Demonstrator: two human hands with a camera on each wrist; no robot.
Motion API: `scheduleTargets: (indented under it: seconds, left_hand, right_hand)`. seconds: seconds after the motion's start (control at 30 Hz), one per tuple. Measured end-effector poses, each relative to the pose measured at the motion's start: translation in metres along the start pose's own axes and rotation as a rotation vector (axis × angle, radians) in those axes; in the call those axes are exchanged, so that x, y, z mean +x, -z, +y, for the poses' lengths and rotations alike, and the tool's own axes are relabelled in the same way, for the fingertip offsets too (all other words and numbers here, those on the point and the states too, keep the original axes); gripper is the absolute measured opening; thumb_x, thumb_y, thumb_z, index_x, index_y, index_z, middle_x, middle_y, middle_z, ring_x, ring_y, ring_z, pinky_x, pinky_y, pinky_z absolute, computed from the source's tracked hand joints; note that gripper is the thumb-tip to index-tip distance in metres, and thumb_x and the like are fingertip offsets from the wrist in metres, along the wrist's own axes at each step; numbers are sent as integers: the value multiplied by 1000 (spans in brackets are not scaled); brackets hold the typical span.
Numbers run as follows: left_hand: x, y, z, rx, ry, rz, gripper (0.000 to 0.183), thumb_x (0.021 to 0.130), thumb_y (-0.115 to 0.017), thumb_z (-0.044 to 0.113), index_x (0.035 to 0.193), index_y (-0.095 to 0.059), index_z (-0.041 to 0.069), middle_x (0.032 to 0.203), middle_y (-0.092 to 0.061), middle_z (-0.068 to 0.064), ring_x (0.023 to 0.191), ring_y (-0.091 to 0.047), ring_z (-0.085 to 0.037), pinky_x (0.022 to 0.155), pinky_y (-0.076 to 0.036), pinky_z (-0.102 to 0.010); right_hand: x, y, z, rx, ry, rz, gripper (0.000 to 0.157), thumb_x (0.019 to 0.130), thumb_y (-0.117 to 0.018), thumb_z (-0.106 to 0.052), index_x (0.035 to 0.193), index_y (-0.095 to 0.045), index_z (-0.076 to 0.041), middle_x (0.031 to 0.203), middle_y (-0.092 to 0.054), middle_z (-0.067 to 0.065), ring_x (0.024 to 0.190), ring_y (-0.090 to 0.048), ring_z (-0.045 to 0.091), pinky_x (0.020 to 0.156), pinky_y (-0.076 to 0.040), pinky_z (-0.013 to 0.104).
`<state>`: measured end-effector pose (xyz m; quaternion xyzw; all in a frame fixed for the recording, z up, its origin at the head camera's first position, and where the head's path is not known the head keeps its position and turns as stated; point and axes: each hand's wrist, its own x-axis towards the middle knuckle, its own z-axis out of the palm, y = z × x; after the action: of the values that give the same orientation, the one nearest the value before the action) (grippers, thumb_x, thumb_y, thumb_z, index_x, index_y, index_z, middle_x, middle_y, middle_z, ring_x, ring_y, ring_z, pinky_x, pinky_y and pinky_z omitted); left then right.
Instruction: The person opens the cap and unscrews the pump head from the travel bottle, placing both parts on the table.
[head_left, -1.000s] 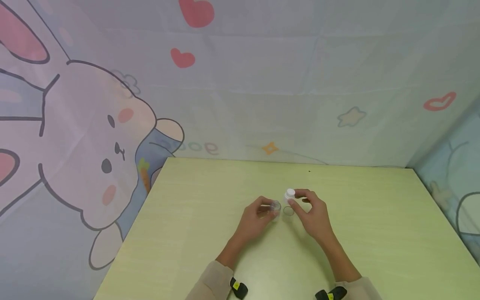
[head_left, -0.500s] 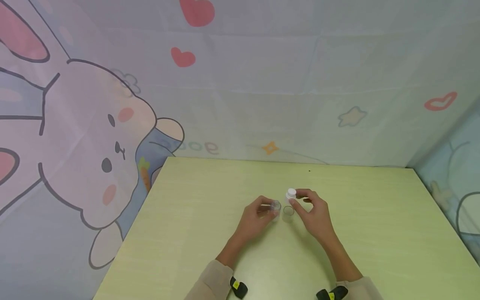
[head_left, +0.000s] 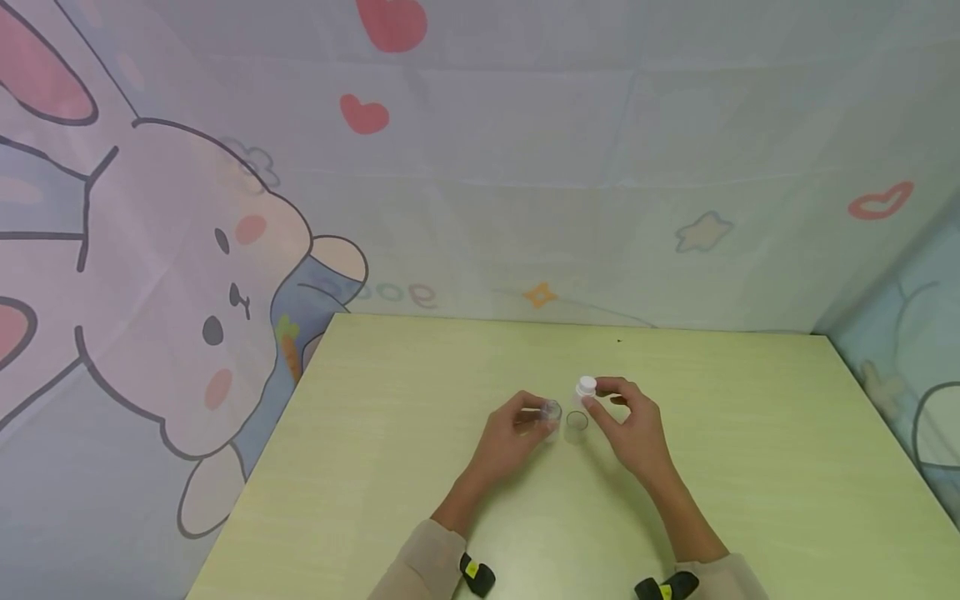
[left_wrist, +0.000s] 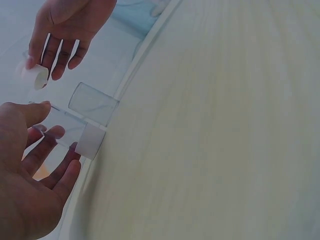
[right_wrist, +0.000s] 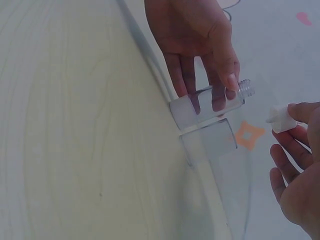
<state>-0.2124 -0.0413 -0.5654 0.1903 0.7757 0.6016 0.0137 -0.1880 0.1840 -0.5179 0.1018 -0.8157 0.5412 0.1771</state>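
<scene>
My left hand (head_left: 512,433) holds a clear bottle (right_wrist: 220,101) upright between thumb and fingers. The bottle has a bare threaded neck and a whitish band at its base, which is right at the table surface. My right hand (head_left: 633,433) pinches a small white stepped cap (head_left: 586,386) above the table, apart from the bottle. In the right wrist view a short tip sticks out of the cap (right_wrist: 284,119). Between the hands, close beside the bottle, a clear cylindrical cover (left_wrist: 93,103) stands on the table, its round rim facing up in the head view.
The pale yellow-green table (head_left: 375,417) stretches out around both hands. Behind it hangs a light backdrop (head_left: 525,167) with a cartoon rabbit and hearts. A tiny dark speck (head_left: 619,340) lies near the table's far edge.
My right hand has shifted slightly to the right with the white cap, away from the bottle. The left hand, the bottle and the clear cover have stayed in place.
</scene>
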Motion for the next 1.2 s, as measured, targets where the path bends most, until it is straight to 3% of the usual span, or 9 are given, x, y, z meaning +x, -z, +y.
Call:
scheduleTargets:
  seconds: [0.37,0.6,0.77,0.9,1.13,1.2]
  left_hand:
    - [-1,0,2,-4,-5,6,27,101,-77,28,125,-67,20,128,-71,3,120,-70,-19,104,-56,-33]
    - [0,0,1,3,0,13,27,100,-77,28,124,-67,20,128,-71,3,120,-70,-18,104,-56,-33]
    - [0,0,2,5,7,17,26,100,-77,26,123,-68,19,128,-72,3,119,-70,-19,104,-56,-32]
    - [-1,0,2,0,7,16,26,100,-77,25,123,-68,19,128,-71,2,120,-70,-19,103,-56,-31]
    - [-1,0,2,-5,12,11,24,100,-76,25,123,-68,20,129,-72,3,120,-70,-19,102,-57,-31]
    - [-1,0,2,-4,11,10,24,100,-76,25,122,-68,20,129,-72,2,119,-70,-19,102,-57,-30]
  right_hand:
    - [-2,-1,-11,-21,-24,27,25,98,-75,-3,121,-69,4,116,-72,19,110,-63,34,92,-43,14]
    - [-3,3,-3,-34,-10,21,27,99,-78,-11,123,-71,-4,117,-74,10,110,-65,27,93,-46,18]
    - [-1,6,1,-41,-17,24,27,99,-77,-11,123,-71,-2,117,-74,12,110,-65,28,93,-46,19]
    - [-1,8,3,-39,-16,21,25,100,-77,-16,122,-72,-5,116,-75,8,108,-64,21,93,-47,19]
    - [-2,9,6,-32,-12,5,25,101,-77,-18,121,-71,-5,116,-74,6,108,-63,11,95,-51,37]
    - [-2,10,6,-30,-17,3,25,100,-77,-18,121,-71,-6,116,-74,5,107,-62,10,95,-51,37]
